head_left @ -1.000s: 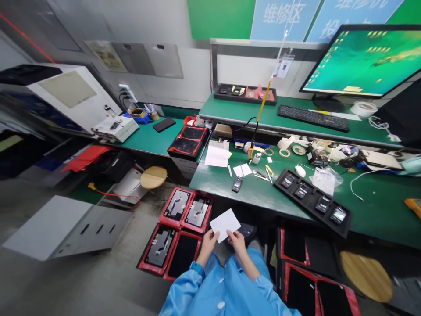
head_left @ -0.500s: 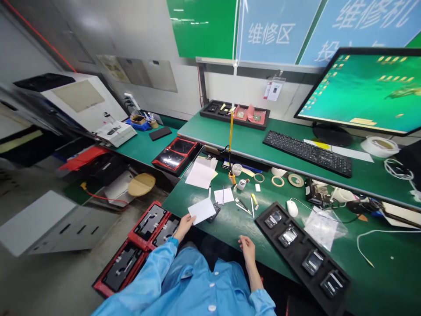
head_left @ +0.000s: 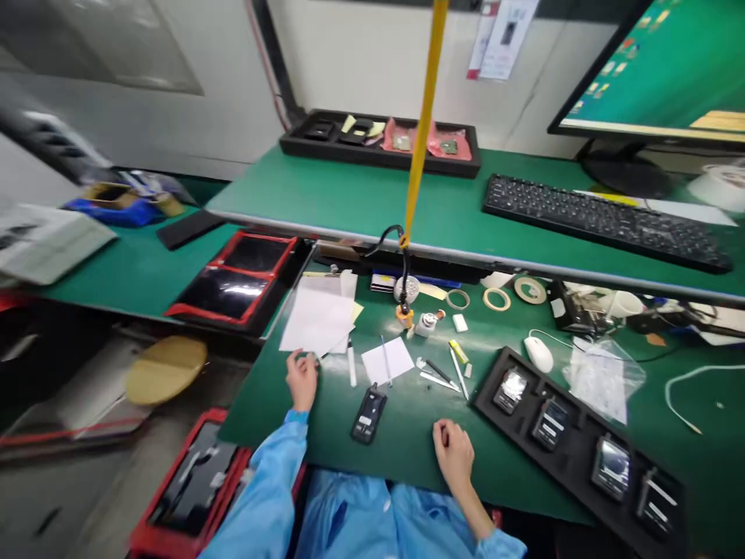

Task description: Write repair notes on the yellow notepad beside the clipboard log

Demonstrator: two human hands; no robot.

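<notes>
My left hand (head_left: 303, 378) reaches forward over the green mat, its fingertips pinching the lower edge of a white sheet (head_left: 319, 318) that lies on a small stack of papers. My right hand (head_left: 452, 453) rests on the mat near the front edge, fingers curled loosely with nothing in them. A small black device (head_left: 369, 414) lies flat between the two hands. Just beyond it is a small white note (head_left: 387, 359) with a thin pen across it, and tweezers (head_left: 439, 378) lie to its right.
A long black tray (head_left: 573, 458) of small screened devices sits at the right, with a mouse (head_left: 538, 354) and plastic bag (head_left: 605, 376) behind it. A yellow cable (head_left: 424, 132) hangs to mid-bench. Keyboard (head_left: 605, 221) on the raised shelf; red-edged trays (head_left: 244, 272) and stool (head_left: 166, 369) at the left.
Both hands came up from my lap to the bench. My left hand carried the white sheet forward onto the paper stack; my right hand let go and settled on the mat. The view moved closer.
</notes>
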